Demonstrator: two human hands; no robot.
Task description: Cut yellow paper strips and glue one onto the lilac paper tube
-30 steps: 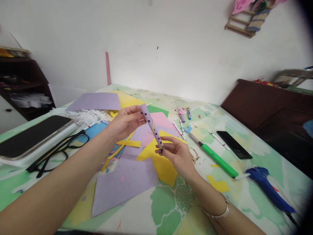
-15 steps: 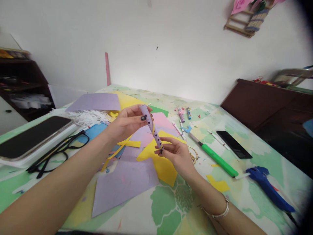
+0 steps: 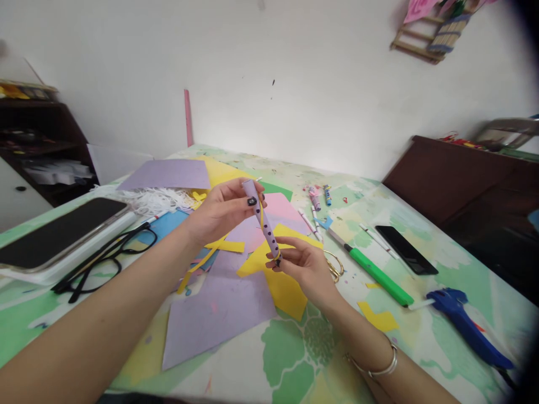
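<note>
Between my two hands a rolled purple paper tube (image 3: 266,228) is held at a slant, dotted with dark spots and wrapped by a thin yellow strip. My left hand (image 3: 223,210) pinches its upper end. The lower end sits in the fingertips of my right hand (image 3: 305,268), which has a bracelet at the wrist. Beneath them lie yellow paper (image 3: 290,292), a purple sheet (image 3: 219,320) and pink paper (image 3: 282,213). Gold-handled scissors (image 3: 334,265) are partly hidden behind my right hand.
On the right lie a green utility knife (image 3: 379,275), a black phone (image 3: 406,249) and a blue glue gun (image 3: 467,325). Two small decorated rolls (image 3: 314,197) lie farther back. Black glasses (image 3: 107,261), a large phone on a white box (image 3: 63,230) and white string (image 3: 162,199) are at the left.
The tube has turned slightly in my fingers, so the spots and yellow strip show differently. Both hands keep hold of it. The whole view has shifted a little.
</note>
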